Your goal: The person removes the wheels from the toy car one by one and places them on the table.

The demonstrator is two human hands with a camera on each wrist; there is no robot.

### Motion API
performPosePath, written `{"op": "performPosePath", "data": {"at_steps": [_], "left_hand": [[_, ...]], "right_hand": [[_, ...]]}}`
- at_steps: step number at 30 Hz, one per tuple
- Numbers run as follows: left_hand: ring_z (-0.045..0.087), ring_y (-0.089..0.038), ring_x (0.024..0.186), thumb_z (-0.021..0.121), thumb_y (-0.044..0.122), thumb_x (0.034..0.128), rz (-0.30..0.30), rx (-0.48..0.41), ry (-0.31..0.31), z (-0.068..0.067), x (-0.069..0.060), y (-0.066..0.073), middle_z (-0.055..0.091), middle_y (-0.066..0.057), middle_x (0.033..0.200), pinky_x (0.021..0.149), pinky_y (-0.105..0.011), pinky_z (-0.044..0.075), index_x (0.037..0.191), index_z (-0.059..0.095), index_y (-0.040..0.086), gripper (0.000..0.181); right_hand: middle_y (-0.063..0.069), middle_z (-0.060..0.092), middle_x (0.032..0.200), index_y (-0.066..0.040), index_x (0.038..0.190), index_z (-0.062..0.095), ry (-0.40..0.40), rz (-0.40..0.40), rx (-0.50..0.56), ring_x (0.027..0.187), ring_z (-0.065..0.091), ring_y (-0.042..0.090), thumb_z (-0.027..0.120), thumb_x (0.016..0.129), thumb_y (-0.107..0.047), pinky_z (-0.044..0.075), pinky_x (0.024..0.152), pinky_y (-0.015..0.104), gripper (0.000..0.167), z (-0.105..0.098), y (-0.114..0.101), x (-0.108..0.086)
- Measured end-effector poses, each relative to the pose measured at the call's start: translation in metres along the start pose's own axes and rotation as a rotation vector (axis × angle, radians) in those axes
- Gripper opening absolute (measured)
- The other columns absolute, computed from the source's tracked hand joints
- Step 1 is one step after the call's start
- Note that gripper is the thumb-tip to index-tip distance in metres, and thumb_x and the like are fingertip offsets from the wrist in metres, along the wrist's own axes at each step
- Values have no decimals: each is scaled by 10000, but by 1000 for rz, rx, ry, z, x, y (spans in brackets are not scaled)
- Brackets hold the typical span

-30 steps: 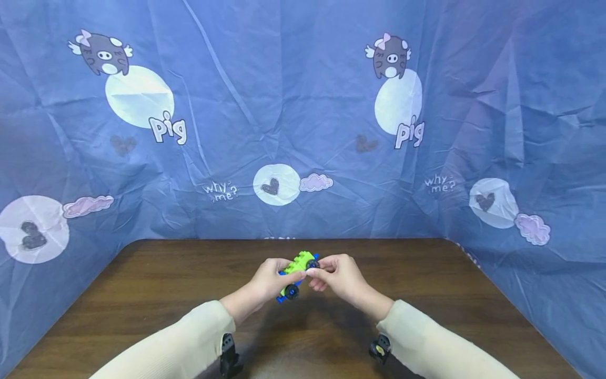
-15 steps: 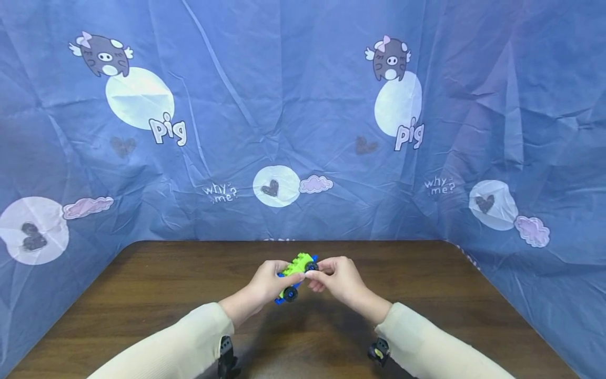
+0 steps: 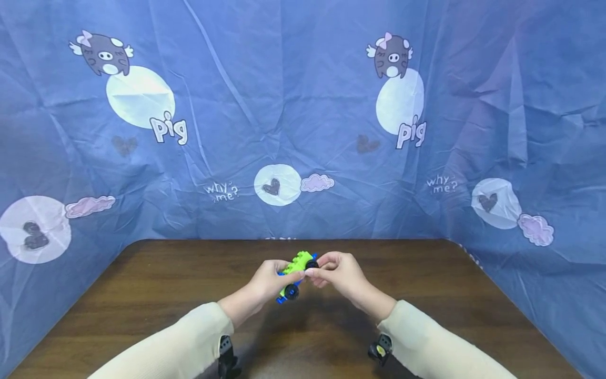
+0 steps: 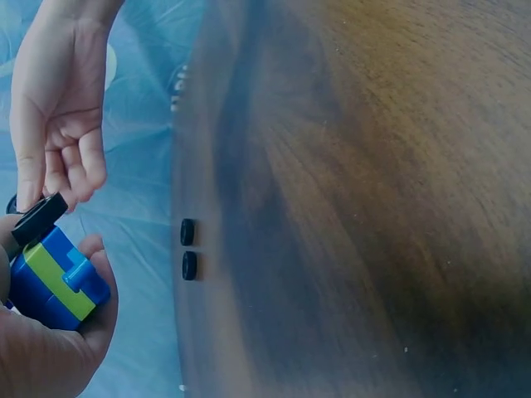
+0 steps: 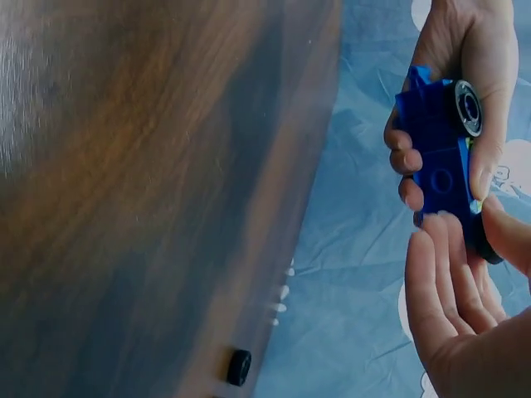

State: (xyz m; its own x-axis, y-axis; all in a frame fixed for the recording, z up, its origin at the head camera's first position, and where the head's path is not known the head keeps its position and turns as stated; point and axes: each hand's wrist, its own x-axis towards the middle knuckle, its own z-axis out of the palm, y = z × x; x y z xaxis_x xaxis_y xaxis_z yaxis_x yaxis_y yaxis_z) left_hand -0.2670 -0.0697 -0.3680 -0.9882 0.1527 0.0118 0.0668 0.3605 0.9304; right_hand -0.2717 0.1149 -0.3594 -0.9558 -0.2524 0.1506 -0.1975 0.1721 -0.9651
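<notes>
A small toy car [image 3: 301, 261] of bright green and blue building blocks hangs in the air above the table, tilted. My left hand [image 3: 269, 280] grips its body, thumb along the near side. With thumb and fingers, my right hand [image 3: 346, 275] pinches the black wheel [image 3: 312, 264] at the car's upper right end. Another black wheel [image 3: 291, 291] sits at the lower end. The right wrist view shows the blue underside [image 5: 440, 170] and a wheel with a grey rim [image 5: 467, 108]. The car's far side is hidden in the head view.
Two loose black tyres [image 4: 187, 232] stand near the edge of the brown wooden table [image 3: 165, 295] in the left wrist view. One tyre [image 5: 240, 367] shows in the right wrist view. A blue printed cloth [image 3: 284, 126] surrounds the table's back and sides.
My right hand's fingers have shifted slightly upward around the wheel, and the wheel's blue hub no longer shows in the head view. The left hand and car have barely moved.
</notes>
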Motion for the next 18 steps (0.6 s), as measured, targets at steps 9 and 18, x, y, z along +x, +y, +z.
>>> {"op": "performPosePath", "data": {"at_steps": [9,18], "left_hand": [[627,-81,647,723,251,864,-9,-54,8,-1,-1,-5,715,-54,781,592,-232,496,1048,692,-47,352],[663,-109,670,720,240,870,-12,-88,12,-2,0,-7,730,-179,857,612,-241,519,1060,680,-63,360]], "right_hand": [[129,727,766,102,1023,556,45,-29,87,635,688,153,737,811,13,582,699,417,292,5,2,-1],[146,728,807,120,1098,591,48,-62,78,663,685,149,717,832,12,582,700,380,314,6,1,-3]]}}
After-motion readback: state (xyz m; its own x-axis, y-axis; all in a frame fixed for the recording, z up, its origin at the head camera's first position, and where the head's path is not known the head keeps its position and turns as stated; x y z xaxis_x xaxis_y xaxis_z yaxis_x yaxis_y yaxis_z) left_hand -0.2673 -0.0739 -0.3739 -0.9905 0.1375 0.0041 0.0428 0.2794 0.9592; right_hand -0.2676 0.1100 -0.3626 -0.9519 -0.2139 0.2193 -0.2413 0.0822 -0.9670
